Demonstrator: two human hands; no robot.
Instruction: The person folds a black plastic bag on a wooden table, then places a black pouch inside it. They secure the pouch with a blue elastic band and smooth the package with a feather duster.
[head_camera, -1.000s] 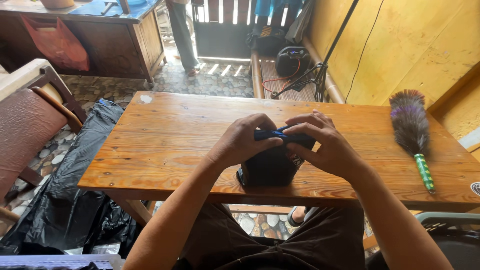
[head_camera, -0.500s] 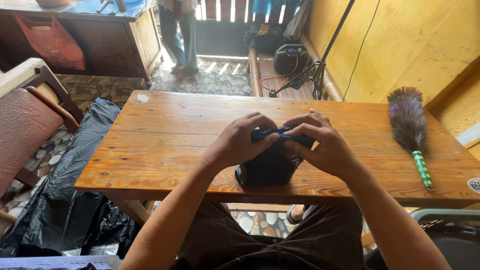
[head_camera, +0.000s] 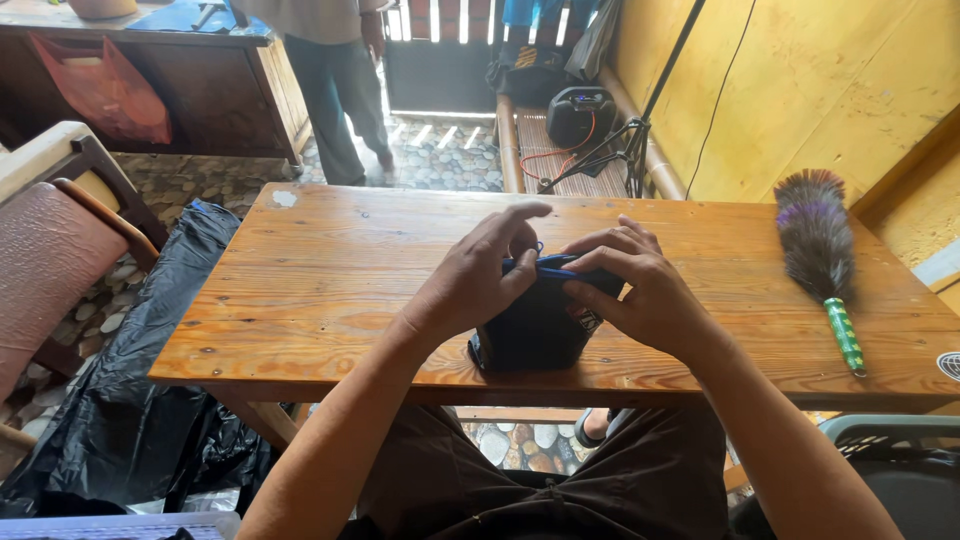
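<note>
The left hand's (head_camera: 475, 285) index finger has lifted straight since a moment ago; its other fingers and the curled right hand (head_camera: 640, 290) pinch the dark pouch's (head_camera: 535, 330) blue top edge, near the wooden table's (head_camera: 330, 290) front edge, well left of the feather duster (head_camera: 820, 240).

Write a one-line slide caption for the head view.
Both hands, left hand and right hand, grip a small dark pouch with blue trim on a wooden table; a feather duster lies alongside.

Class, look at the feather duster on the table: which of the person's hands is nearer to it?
Right. The right hand grips the dark pouch, closer to the feather duster; the left hand lies farther away.
</note>
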